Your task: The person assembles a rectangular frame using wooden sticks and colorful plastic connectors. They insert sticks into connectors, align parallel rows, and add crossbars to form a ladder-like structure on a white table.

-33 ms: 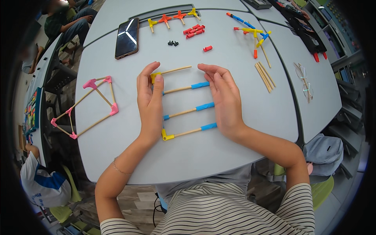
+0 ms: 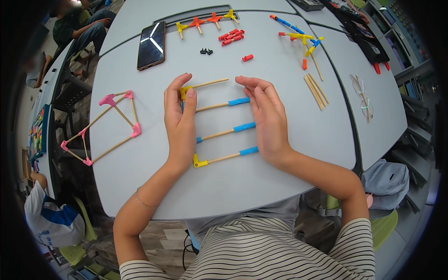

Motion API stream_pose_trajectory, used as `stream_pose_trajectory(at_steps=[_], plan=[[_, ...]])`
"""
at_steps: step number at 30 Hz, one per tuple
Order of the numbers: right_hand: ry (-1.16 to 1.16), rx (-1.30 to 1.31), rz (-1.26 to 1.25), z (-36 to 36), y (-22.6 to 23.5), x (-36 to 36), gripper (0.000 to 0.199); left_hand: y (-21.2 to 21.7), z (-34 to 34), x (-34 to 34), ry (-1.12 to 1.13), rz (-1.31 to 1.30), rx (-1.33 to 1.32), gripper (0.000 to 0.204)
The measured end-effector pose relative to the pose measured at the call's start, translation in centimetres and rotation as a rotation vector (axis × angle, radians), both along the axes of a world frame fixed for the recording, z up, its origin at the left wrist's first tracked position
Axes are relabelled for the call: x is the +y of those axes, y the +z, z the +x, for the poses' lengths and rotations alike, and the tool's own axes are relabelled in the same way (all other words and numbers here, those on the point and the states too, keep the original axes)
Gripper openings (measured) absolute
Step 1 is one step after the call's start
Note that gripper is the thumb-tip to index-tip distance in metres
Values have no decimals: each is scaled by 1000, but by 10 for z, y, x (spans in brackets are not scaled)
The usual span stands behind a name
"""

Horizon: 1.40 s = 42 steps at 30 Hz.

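A ladder-like frame of wooden sticks and plastic connectors lies on the table between my hands. My left hand [image 2: 178,123] stands along its left side, fingers stretched and thumb apart, against the yellow corner connector [image 2: 185,90]. Another yellow connector [image 2: 199,162] sits at the near left corner. My right hand [image 2: 270,119] is cupped with fingers extended, its palm beside the ends of the blue connectors [image 2: 244,126]. The farthest stick [image 2: 211,82] has a bare right end, just short of my right fingertips. Both hands partly hide the frame's sides.
A pink-jointed stick structure [image 2: 136,129] lies at left, a phone [image 2: 151,45] behind it. Farther back are yellow and orange connectors [image 2: 196,22], red connectors [image 2: 232,37] and black pieces [image 2: 206,51]. At right are a multicoloured structure [image 2: 304,41], loose sticks [image 2: 316,93] and glasses [image 2: 361,98].
My left hand has shifted very slightly to the right along the frame's side. My right hand and the frame look the same.
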State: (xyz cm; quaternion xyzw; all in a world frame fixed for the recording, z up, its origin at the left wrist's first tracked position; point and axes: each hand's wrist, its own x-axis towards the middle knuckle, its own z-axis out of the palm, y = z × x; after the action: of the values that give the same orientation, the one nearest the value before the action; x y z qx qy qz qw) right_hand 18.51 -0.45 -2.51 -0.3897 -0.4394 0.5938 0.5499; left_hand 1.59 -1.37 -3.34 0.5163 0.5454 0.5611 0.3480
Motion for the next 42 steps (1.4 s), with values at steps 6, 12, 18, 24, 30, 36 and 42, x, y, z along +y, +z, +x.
stream_pose_trajectory(at_steps=[6, 12, 18, 24, 30, 36, 42], plan=[[6, 56, -18, 0, 1, 0, 32, 1, 0, 0, -16, -9, 7, 37], [143, -163, 40, 31, 20, 32, 29, -1, -15, 15, -13, 66, 333, 36], [620, -1172, 162, 87, 72, 48, 23, 1, -33, 29, -57, 119, 551, 30], [900, -1253, 176, 91, 69, 41, 21, -2, -25, 29, -200, 210, 759, 31], [985, -1261, 204, 89, 57, 47, 19, -4, -25, 27, -240, 182, 892, 35], [751, -1194, 187, 107, 61, 59, 12, -2, -26, 24, -255, 184, 896, 35], [613, -1088, 48, 112, 51, 72, 14, -3, -26, 24, -254, 187, 901, 35]])
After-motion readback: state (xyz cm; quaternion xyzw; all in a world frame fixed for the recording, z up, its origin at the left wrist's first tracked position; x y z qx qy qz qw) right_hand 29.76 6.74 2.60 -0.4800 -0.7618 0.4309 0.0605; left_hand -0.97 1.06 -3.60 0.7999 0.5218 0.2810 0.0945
